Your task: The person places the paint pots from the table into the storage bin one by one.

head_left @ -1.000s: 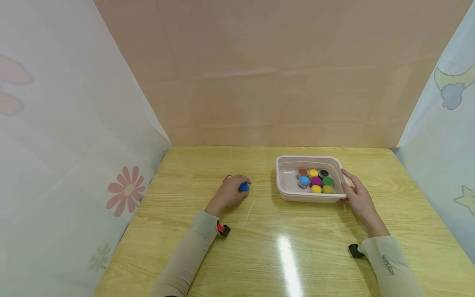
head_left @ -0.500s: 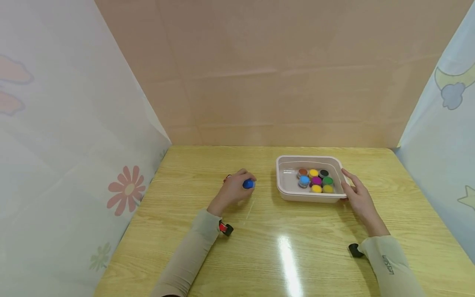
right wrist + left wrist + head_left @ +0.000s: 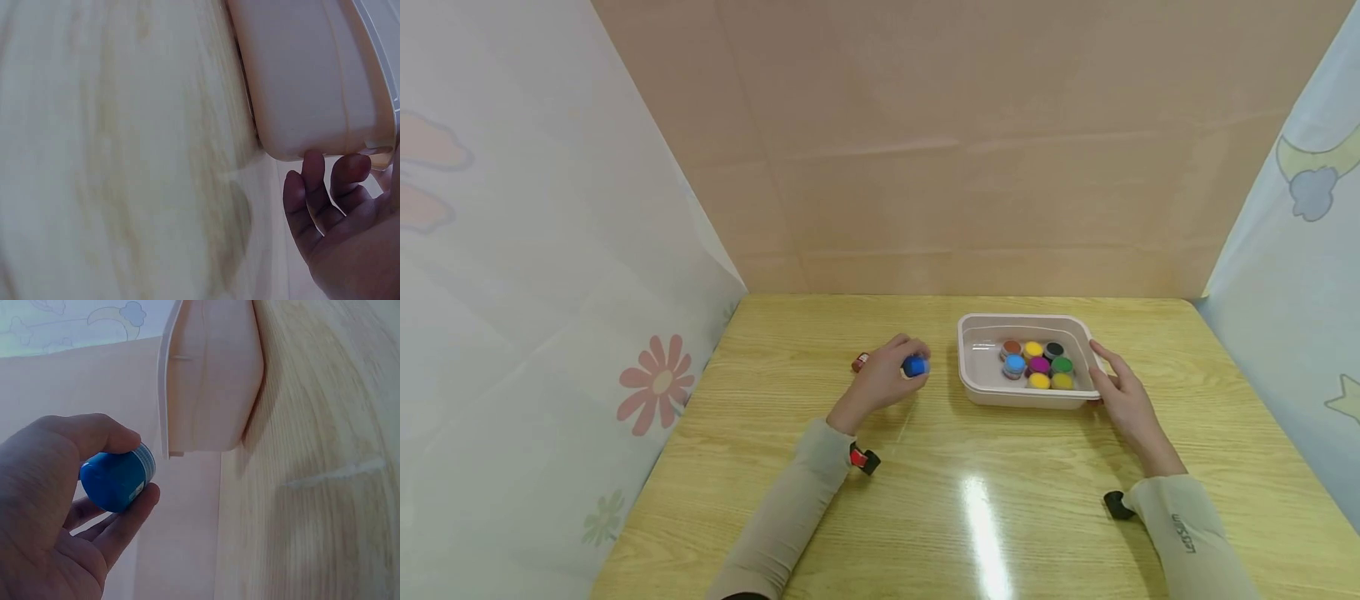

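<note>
Between the thumb and fingers of my left hand (image 3: 883,375) is a small blue paint jar (image 3: 915,366), raised off the table. The left wrist view shows this blue jar (image 3: 119,478) tilted, with a pale label band at one end. My right hand (image 3: 1127,404) grips the right side of a pale pink plastic bin (image 3: 1015,400). In the right wrist view its fingers (image 3: 314,167) curl against the bin's wall (image 3: 300,81). Inside the bin lie several jars with coloured lids, among them a light blue jar (image 3: 1013,366), a purple jar (image 3: 1039,366) and a black jar (image 3: 1054,350).
A dark red jar (image 3: 860,362) with a white label lies on the wooden table (image 3: 820,325) just behind my left hand, partly hidden by it. Printed cloth (image 3: 587,250) stands to the left and right, with brown sheeting (image 3: 970,208) at the back.
My left hand has lifted the blue paint jar and moved right towards the bin, showing more of the dark red jar. The right hand and bin stay where they were.
</note>
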Available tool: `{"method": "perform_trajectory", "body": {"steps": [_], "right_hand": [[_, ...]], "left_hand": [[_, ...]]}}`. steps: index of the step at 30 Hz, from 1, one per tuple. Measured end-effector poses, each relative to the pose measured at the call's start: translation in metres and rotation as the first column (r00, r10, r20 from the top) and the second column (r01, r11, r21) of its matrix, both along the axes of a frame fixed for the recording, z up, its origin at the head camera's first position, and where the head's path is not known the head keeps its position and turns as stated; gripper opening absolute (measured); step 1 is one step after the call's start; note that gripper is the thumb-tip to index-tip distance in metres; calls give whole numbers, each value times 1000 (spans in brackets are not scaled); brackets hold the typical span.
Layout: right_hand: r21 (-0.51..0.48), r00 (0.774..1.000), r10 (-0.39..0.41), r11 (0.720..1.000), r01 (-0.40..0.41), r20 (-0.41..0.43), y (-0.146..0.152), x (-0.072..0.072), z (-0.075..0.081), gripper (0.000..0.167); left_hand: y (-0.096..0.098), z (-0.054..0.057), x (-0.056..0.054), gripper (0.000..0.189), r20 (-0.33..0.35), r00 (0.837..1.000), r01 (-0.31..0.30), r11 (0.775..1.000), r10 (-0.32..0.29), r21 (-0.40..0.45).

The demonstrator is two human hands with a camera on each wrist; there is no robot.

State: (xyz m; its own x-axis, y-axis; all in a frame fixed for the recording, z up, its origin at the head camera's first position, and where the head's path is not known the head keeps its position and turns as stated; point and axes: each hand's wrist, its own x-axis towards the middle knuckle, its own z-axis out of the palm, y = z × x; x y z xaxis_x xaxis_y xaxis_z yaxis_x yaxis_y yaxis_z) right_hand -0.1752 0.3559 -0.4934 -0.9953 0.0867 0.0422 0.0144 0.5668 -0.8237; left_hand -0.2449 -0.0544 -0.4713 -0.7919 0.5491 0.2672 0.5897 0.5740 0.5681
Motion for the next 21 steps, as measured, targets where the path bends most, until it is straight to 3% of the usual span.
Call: {"method": "perform_trajectory", "body": {"steps": [14, 21], "right_hand": [[26, 1000, -3, 1000, 3, 8, 1, 0, 0, 59], [35, 1000, -1, 999, 1, 21, 0, 0, 1, 60]], "left_hand": [[17, 18, 4, 35, 68, 997, 10, 987, -21, 159], [25, 23, 6, 35, -17, 999, 45, 984, -42, 170]]}}
